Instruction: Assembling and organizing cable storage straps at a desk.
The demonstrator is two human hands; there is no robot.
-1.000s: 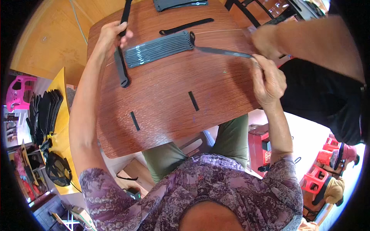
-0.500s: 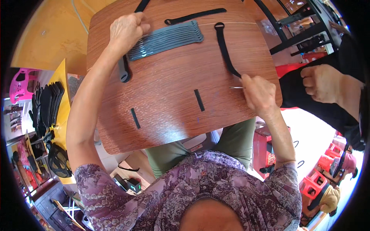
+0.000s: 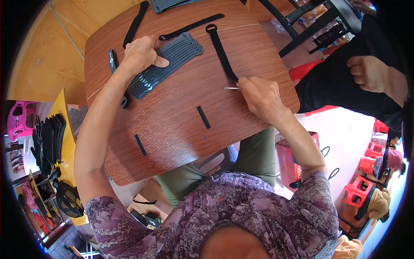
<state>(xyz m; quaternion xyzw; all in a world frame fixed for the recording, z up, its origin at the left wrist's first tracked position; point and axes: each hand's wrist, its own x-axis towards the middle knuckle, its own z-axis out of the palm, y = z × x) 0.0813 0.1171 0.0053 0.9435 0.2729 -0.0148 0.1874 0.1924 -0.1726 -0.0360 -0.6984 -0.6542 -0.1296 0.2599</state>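
Note:
My left hand (image 3: 144, 55) is on the fanned stack of grey straps (image 3: 179, 54), its thumb across the top and its other fingers curled and partly hidden. Beside that hand lies a single grey strap (image 3: 113, 61), partly covered by my wrist. A black strap (image 3: 137, 23) runs from the far edge to near my left knuckles. In my right hand (image 3: 262, 98), closed, is a thin silver metal tool (image 3: 230, 88), mostly hidden by the fingers. The lower end of a black looped strap (image 3: 222, 54) meets my right fingertips. Another black strap (image 3: 194, 26) lies beyond the stack.
Two short black strips (image 3: 203, 117) are on the wooden table (image 3: 172, 125), nearer me. More grey straps (image 3: 177, 4) lie at the far edge. To the right, another person's hand (image 3: 371, 74) rests on dark trousers. A yellow board (image 3: 67, 129) stands left.
The stack of grey straps has turned, its left end nearer me, with my left hand on it. More grey straps have come into view at the far edge. My right hand keeps its tool.

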